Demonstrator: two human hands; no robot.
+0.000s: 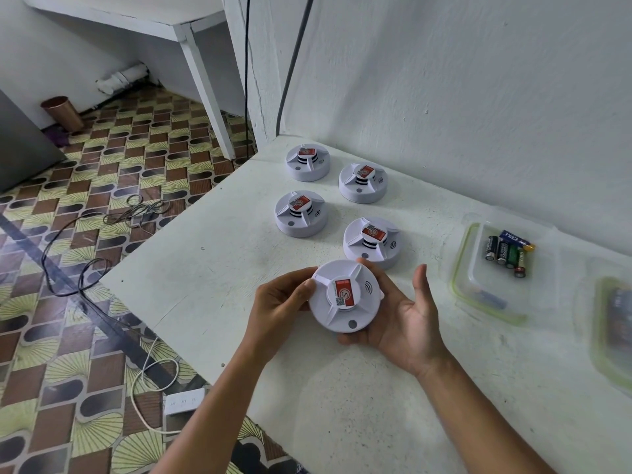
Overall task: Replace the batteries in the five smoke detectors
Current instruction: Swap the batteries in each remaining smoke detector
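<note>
While four smoke detectors sat on the white table [212, 295], the fifth smoke detector [345, 295] was held just above the table's near middle, face up, its red label at the centre. The left hand [278, 302] gripped it from nine o'clock, thumb curled onto the rim and fingers wrapped underneath. The right hand [400, 316] cradled it from four o'clock, palm up, fingers passing beneath the body and out of sight past its far edge, the thumb standing free and upright at three o'clock, not touching the casing. How firmly those hidden fingers pressed could not be told.

From the held unit, the nearest resting detector [372, 242] lay at one o'clock, just beyond the right fingertips. Another detector [301, 213] lay at eleven o'clock, well apart. Two more stood farther back towards the wall: the back-left detector [307, 162] and the back-right detector [363, 183], close beside each other. All four rested upright on their bases, red labels up.

At three o'clock, near the wall, a clear container [478, 302] with a green rim held a cluster of batteries [508, 253] lying side by side at its far end. A second clear container [612, 336] was cut off by the right edge, its contents blurred. Cables [85, 261] trailed across the patterned floor [68, 336] at nine o'clock.
</note>
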